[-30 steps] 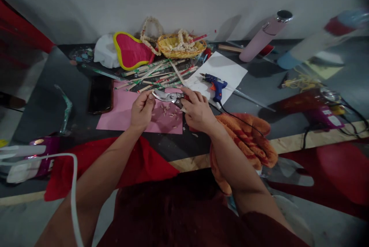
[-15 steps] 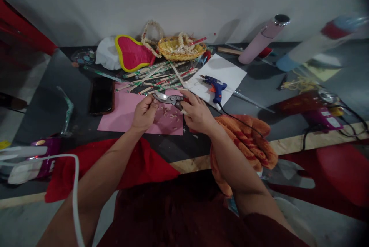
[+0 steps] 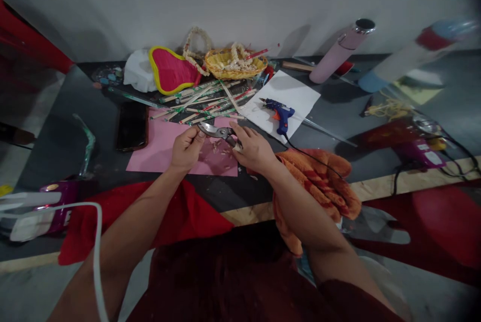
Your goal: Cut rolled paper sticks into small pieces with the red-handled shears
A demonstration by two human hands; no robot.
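Observation:
My right hand (image 3: 256, 150) is closed around the handles of a pair of pruning shears (image 3: 218, 131), whose blades point left. At the blade end, my left hand (image 3: 188, 148) pinches something too small to make out, its fingertips right by the blades. Both hands are over a pink sheet of paper (image 3: 150, 157), where small cut bits (image 3: 221, 151) of pale wood lie scattered. Just behind are several wooden chopsticks (image 3: 188, 105), some with green and red printed wrappers.
A blue glue gun (image 3: 281, 115) rests on white paper (image 3: 300, 92). Behind stand a wicker basket (image 3: 225, 72) of pale pieces, a red heart with yellow edging (image 3: 173, 72) and a pink flask (image 3: 338, 56). A phone (image 3: 132, 126) lies left; an orange towel (image 3: 319, 176) hangs over the front edge.
My right fingers have shifted on the shears, with the index finger more raised and the handles looking closer together. My left hand stays at the blades. The view has moved slightly.

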